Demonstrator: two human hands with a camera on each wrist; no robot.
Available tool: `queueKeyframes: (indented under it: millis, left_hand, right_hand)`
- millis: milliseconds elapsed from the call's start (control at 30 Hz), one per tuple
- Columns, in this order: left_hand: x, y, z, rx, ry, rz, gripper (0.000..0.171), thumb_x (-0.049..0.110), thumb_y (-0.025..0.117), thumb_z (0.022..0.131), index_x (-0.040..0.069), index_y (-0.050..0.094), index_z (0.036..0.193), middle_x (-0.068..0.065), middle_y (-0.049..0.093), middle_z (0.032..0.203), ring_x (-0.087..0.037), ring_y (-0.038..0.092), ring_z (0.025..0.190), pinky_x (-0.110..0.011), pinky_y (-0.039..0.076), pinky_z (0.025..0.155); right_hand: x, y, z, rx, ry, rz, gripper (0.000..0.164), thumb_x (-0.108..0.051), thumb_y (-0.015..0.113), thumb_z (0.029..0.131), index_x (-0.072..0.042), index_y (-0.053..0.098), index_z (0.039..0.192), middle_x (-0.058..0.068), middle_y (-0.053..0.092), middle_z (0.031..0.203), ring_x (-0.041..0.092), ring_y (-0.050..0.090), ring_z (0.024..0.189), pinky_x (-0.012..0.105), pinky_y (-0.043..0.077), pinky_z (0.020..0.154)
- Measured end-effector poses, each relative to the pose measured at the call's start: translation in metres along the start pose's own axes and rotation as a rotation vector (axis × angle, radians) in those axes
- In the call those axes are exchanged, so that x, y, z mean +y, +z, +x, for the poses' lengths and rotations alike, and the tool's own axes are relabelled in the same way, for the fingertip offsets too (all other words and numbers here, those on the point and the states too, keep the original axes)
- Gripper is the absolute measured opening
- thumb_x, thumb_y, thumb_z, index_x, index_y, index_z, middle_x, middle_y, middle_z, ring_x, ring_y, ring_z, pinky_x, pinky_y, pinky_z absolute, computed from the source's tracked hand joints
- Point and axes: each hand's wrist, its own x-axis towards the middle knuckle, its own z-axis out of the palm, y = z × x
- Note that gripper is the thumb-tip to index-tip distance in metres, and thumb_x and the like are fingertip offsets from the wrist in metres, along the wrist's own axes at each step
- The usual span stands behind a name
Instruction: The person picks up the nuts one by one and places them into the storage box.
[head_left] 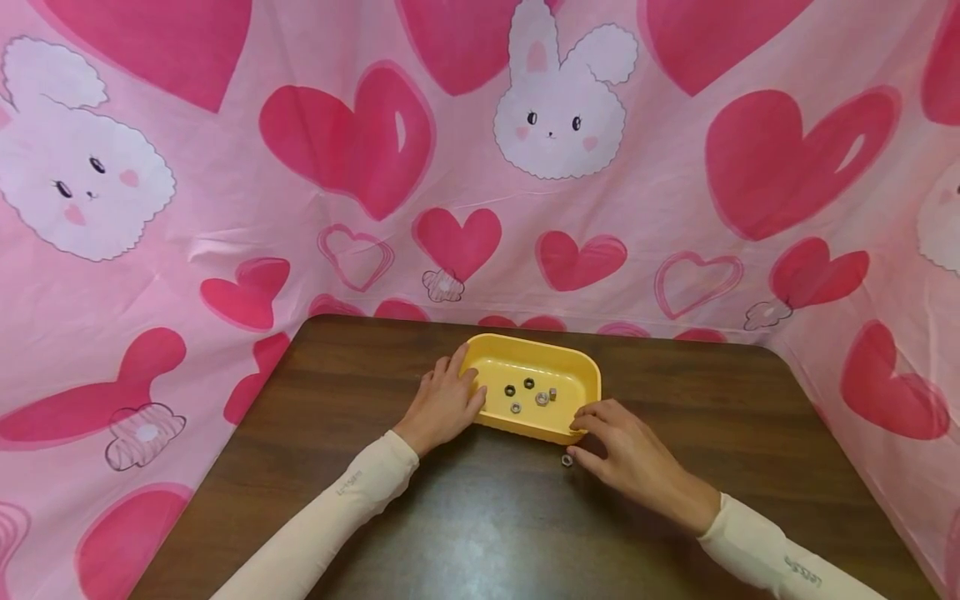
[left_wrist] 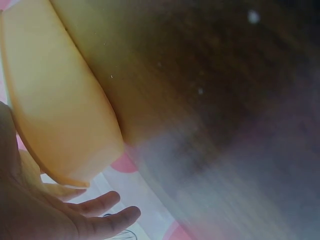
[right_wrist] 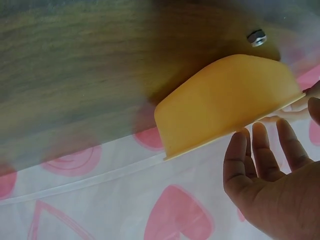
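A yellow tray (head_left: 528,352) holds several hex nuts, two of them dark (head_left: 510,390) and the others silver (head_left: 542,399). At its left end my left hand (head_left: 444,402) rests over the rim, fingers spread and fairly straight; the left wrist view shows them beside the tray wall (left_wrist: 60,95). My right hand (head_left: 633,442) is at the front right corner, loosely bent fingertips at the rim. One more nut (head_left: 567,460) lies on the table in front of the tray, close below my right thumb; it also appears in the right wrist view (right_wrist: 257,38). Neither hand visibly pinches a nut.
The dark wooden table (head_left: 450,533) extends around the tray. Its back edge meets a pink cloth (head_left: 465,192) printed with hearts and rabbits, which also hangs along both sides.
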Motion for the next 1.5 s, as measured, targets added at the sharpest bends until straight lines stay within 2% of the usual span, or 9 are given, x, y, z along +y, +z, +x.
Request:
queueKeyframes:
  millis: [300,500,700,833,1000,1267,1500]
  left_hand:
    - [0.000,-0.001,-0.001,0.004,0.002,-0.003,0.054,0.044,0.054,0.111,0.006,0.066,0.146,-0.014,0.027,0.178,-0.039,0.046,0.142,-0.065,0.046,0.117]
    - [0.001,0.000,0.001,0.006,0.006,0.004,0.054,0.044,0.053,0.112,0.006,0.066,0.147,-0.013,0.026,0.178,-0.040,0.046,0.142,-0.065,0.046,0.117]
    - [0.000,0.001,0.001,0.008,0.005,-0.002,0.053,0.044,0.054,0.111,0.006,0.066,0.147,-0.013,0.026,0.178,-0.040,0.046,0.143,-0.066,0.045,0.117]
    - [0.000,0.001,0.002,0.003,0.000,-0.005,0.054,0.044,0.055,0.111,0.006,0.066,0.148,-0.013,0.026,0.178,-0.040,0.045,0.143,-0.065,0.044,0.118]
    - [0.001,0.001,0.002,-0.001,-0.008,-0.013,0.053,0.042,0.057,0.111,0.006,0.066,0.148,-0.013,0.025,0.178,-0.040,0.045,0.144,-0.065,0.044,0.118]
    - [0.000,0.002,0.002,-0.003,-0.007,-0.013,0.053,0.043,0.056,0.111,0.006,0.066,0.148,-0.012,0.025,0.178,-0.039,0.045,0.143,-0.066,0.044,0.118]
    - [-0.001,0.002,0.002,0.002,-0.001,-0.004,0.055,0.045,0.053,0.111,0.006,0.067,0.147,-0.013,0.026,0.178,-0.039,0.046,0.142,-0.066,0.045,0.117]
  right_hand:
    - [-0.006,0.001,-0.007,-0.010,0.022,0.036,0.036,-0.025,0.099,0.083,-0.014,0.082,0.113,0.000,0.072,0.119,0.017,0.067,0.110,0.044,0.064,0.096]
    - [-0.006,0.001,-0.010,0.030,0.009,0.049,0.034,-0.023,0.098,0.084,-0.014,0.082,0.112,-0.001,0.071,0.119,0.016,0.065,0.110,0.043,0.064,0.094]
    - [-0.007,-0.001,-0.014,0.010,0.051,0.070,0.036,-0.025,0.099,0.084,-0.015,0.083,0.115,-0.004,0.071,0.116,0.013,0.065,0.107,0.041,0.065,0.093]
    - [-0.006,0.000,-0.018,0.000,0.069,0.071,0.033,-0.023,0.098,0.085,-0.015,0.084,0.114,-0.006,0.072,0.113,0.010,0.065,0.103,0.039,0.065,0.090]
    - [-0.003,0.004,-0.023,0.018,0.039,0.035,0.030,-0.021,0.098,0.084,-0.015,0.083,0.109,-0.007,0.071,0.108,0.009,0.063,0.095,0.036,0.064,0.083]
    - [0.000,0.008,-0.027,-0.041,0.062,0.017,0.031,-0.021,0.097,0.085,-0.014,0.082,0.111,-0.006,0.072,0.107,0.009,0.063,0.095,0.036,0.062,0.081]
    - [0.002,0.009,-0.026,-0.082,0.113,-0.019,0.031,-0.024,0.096,0.087,-0.013,0.083,0.114,-0.005,0.073,0.108,0.013,0.065,0.096,0.041,0.063,0.084]
